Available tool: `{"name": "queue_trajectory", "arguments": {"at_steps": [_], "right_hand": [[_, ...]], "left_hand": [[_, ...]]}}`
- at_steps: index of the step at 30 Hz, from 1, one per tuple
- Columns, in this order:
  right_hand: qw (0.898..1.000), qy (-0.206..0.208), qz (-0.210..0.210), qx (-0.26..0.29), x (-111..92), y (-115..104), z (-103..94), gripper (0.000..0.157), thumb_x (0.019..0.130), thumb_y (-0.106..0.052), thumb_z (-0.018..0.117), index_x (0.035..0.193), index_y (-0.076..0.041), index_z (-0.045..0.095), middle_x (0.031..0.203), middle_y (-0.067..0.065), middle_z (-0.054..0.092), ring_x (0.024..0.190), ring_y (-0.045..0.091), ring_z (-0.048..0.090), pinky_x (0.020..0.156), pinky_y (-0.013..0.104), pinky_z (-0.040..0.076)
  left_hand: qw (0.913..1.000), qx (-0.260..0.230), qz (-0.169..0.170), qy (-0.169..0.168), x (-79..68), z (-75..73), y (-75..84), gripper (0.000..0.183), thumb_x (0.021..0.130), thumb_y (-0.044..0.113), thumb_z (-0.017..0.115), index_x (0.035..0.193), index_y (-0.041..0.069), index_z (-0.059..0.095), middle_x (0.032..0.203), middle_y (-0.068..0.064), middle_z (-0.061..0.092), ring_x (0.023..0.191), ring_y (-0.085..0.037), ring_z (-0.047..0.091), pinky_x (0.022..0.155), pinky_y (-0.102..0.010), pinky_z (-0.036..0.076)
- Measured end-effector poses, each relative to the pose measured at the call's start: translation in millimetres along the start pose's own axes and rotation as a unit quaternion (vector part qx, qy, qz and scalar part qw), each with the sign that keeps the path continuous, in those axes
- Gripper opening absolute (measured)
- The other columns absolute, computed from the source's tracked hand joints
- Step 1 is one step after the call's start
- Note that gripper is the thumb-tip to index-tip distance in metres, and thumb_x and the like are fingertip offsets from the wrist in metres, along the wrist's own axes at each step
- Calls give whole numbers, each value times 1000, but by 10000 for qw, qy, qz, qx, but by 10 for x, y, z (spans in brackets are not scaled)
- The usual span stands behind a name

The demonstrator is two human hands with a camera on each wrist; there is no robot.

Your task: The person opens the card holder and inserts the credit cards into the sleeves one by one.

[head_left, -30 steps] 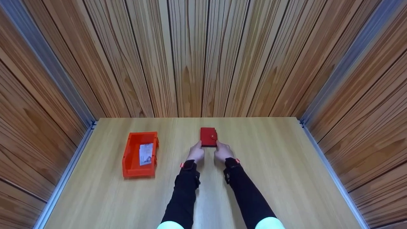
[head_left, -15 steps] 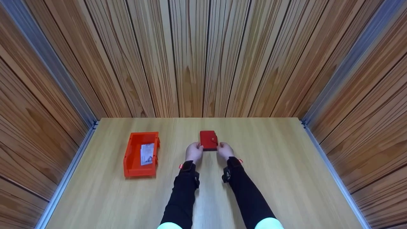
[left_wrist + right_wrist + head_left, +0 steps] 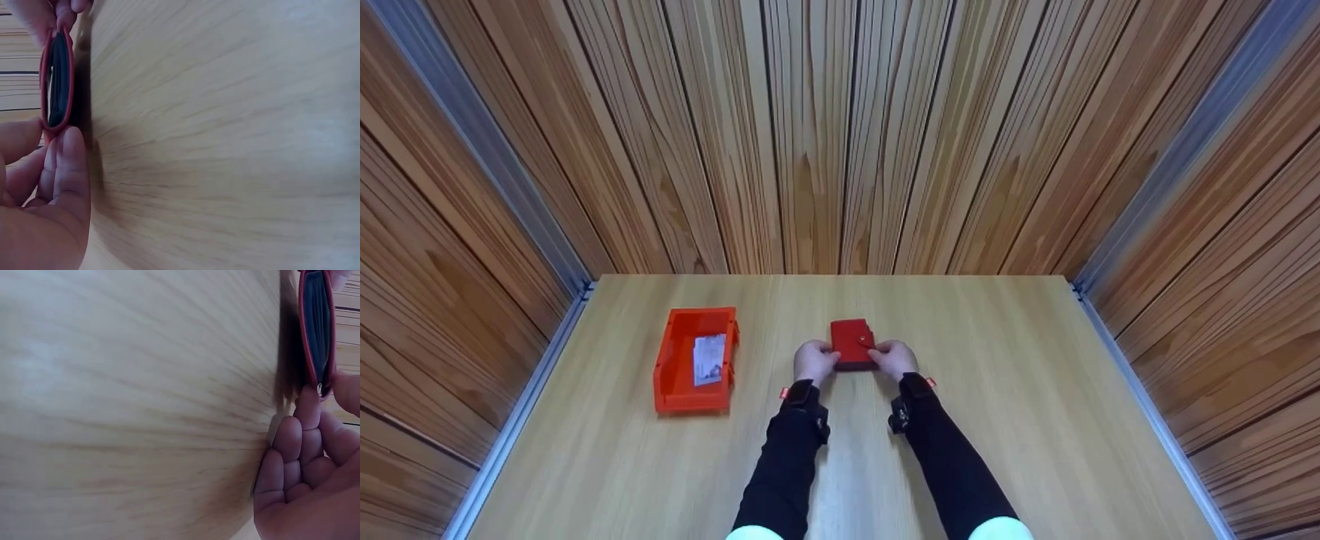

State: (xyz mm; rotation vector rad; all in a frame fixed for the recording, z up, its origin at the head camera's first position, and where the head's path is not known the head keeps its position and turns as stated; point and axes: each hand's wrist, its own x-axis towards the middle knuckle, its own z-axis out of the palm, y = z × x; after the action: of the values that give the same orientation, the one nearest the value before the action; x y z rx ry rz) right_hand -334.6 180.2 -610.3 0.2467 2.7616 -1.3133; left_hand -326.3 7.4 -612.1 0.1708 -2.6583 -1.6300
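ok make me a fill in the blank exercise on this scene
1. The left hand and right hand grip the wallet, whose cover is ____.
2. The snap strap is at the wallet's edge nearer the ____ hand.
3. The orange bin stands on the side of the ____ hand.
Missing words: red; right; left.

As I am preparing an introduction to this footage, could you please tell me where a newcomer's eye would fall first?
Probably on the bright orange bin on the left of the table, with a pale printed sheet inside it. Next would come the red wallet-like case near the middle, pinched at its two sides by the left hand and right hand. Both wrist views show dark layers inside its open edge.
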Motion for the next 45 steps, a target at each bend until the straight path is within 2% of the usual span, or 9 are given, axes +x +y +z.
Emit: {"name": "queue_trajectory", "arguments": {"at_steps": [3,7,13,19,27,32,45], "right_hand": [[9998,96,-107,-107,-100,-49,-22,28,93,-12,66,107,12,66,103,22,68,98,32,62,87,38,48],[9998,92,-186,-47,-184,-32,-26,26,91,-12,68,105,10,66,98,19,68,92,30,62,83,38,49],[9991,-57,-353,-219,-288,45,-20,21,90,-10,69,103,7,65,90,11,66,87,25,62,80,38,49],[9972,-239,-568,-426,-408,86,-44,18,90,-11,70,100,3,63,84,6,63,78,20,59,73,34,48],[9937,-289,-884,-620,-547,164,-76,17,90,-11,71,97,2,63,78,2,60,72,16,56,69,33,48],[9922,-339,-995,-676,-624,188,-60,16,90,-11,71,97,1,62,76,1,59,70,15,55,67,32,48],[9836,-130,-1482,-1020,-795,254,-48,16,87,-8,72,95,2,62,73,-1,57,65,13,53,61,30,45]], "left_hand": [[9982,-417,-406,-172,-49,-41,49,24,87,3,71,107,-10,69,93,-17,70,73,-21,65,68,-31,53],[9950,-744,-615,-250,-97,-45,27,26,86,1,72,109,-9,68,91,-15,70,66,-18,64,61,-28,53],[9934,-906,-655,-260,-220,-16,-35,25,84,-2,71,108,-9,67,88,-14,69,68,-23,67,58,-27,53],[9930,-922,-696,-263,-384,-20,-40,23,84,-4,71,105,-8,65,81,-10,65,64,-18,63,57,-27,53],[9952,-698,-593,-348,-525,-5,-73,24,84,-1,72,107,-6,65,82,-9,66,67,-17,62,61,-29,53],[9970,-597,-395,-293,-603,-33,-100,22,82,-2,73,102,-6,65,81,-8,66,70,-17,62,62,-28,52],[9993,-255,-9,-284,-747,-54,-145,22,79,-1,74,99,-7,66,81,-8,67,76,-20,63,68,-32,52]]}}
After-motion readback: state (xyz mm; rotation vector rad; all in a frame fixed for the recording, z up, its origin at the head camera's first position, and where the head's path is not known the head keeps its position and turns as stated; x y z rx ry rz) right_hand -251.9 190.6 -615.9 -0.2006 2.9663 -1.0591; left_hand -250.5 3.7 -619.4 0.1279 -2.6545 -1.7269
